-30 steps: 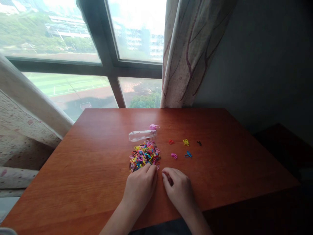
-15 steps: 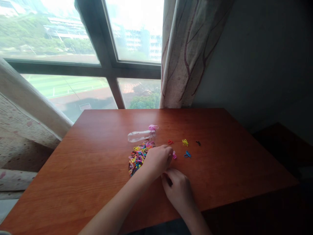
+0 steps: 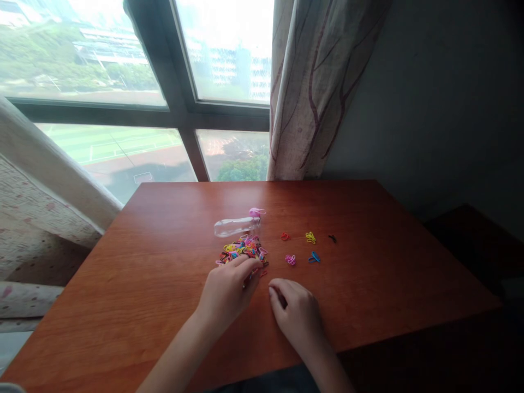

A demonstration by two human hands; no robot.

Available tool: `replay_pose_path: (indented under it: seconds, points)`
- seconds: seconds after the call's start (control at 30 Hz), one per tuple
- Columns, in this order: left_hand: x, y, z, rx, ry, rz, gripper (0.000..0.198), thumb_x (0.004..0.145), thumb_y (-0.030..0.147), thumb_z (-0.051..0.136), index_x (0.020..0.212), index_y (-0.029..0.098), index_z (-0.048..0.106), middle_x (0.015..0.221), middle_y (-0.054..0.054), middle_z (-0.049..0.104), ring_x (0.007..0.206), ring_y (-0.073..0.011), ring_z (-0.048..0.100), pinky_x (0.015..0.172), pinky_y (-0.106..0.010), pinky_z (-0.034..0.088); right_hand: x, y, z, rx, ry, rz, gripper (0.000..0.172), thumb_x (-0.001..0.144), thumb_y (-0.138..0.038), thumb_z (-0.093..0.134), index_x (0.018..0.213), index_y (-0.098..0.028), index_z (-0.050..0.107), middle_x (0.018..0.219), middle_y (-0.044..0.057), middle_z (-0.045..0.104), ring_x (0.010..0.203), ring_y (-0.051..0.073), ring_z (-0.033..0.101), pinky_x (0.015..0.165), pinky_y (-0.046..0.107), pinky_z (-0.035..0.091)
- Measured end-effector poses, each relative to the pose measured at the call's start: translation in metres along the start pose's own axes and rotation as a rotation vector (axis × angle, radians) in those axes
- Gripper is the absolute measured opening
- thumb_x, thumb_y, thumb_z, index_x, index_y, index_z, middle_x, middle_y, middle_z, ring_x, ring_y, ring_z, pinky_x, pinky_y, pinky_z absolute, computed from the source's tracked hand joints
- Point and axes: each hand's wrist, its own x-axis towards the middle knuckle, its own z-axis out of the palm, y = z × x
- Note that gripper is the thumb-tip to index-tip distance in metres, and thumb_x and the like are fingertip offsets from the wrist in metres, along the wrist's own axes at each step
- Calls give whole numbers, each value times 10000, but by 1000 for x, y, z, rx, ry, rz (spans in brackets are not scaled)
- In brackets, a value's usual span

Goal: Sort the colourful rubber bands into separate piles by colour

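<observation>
A heap of small coloured rubber bands [image 3: 244, 249] lies on the wooden table [image 3: 164, 256]. My left hand [image 3: 227, 290] rests on the near edge of the heap, fingers curled into the bands. My right hand [image 3: 297, 314] lies just right of it on the table, fingers bent inward and closed; what is inside them is hidden. Small sorted groups lie to the right: red bands [image 3: 285, 236], yellow bands [image 3: 310, 237], a black band [image 3: 332, 238], pink bands [image 3: 290, 259] and blue bands [image 3: 314, 257]. A clear small bottle [image 3: 234, 226] lies on its side behind the heap.
A pink cap [image 3: 256, 212] lies by the bottle's mouth. Behind the table are a window [image 3: 123, 82] and a patterned curtain [image 3: 319, 82]. A dark wall stands at the right, and a patterned cloth [image 3: 28, 218] hangs at the left.
My left hand reached right toward the pink bands half a second ago, then drew back onto the near edge of the heap. My right hand has hardly moved.
</observation>
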Motion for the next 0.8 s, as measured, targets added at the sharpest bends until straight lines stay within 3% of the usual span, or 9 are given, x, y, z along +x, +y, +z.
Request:
replay_pose_path:
  seconds: [0.13, 0.33, 0.8]
  points:
    - [-32, -16, -1, -92, 114, -7, 161, 939, 241, 518, 928, 223, 677, 810, -4, 711, 621, -121, 652, 571, -202, 464, 1, -1, 0, -14, -14, 12, 183, 911, -150, 509, 896, -231, 673, 797, 11, 713, 733, 171, 655, 683, 246, 409]
    - [-65, -28, 11, -96, 193, -6, 165, 935, 199, 509, 975, 227, 667, 859, -12, 719, 656, -123, 674, 605, -197, 488, 3, 1, 2, -22, -5, 18, 190, 911, -156, 511, 929, -233, 684, 802, 10, 717, 721, 165, 656, 677, 244, 399]
    - [-68, -26, 14, -45, 155, -41, 164, 939, 215, 492, 969, 234, 652, 861, -3, 711, 682, -146, 687, 595, -227, 485, 13, -11, 9, -52, -66, -54, 165, 900, -165, 562, 994, -248, 670, 788, -6, 697, 702, 166, 621, 648, 264, 349]
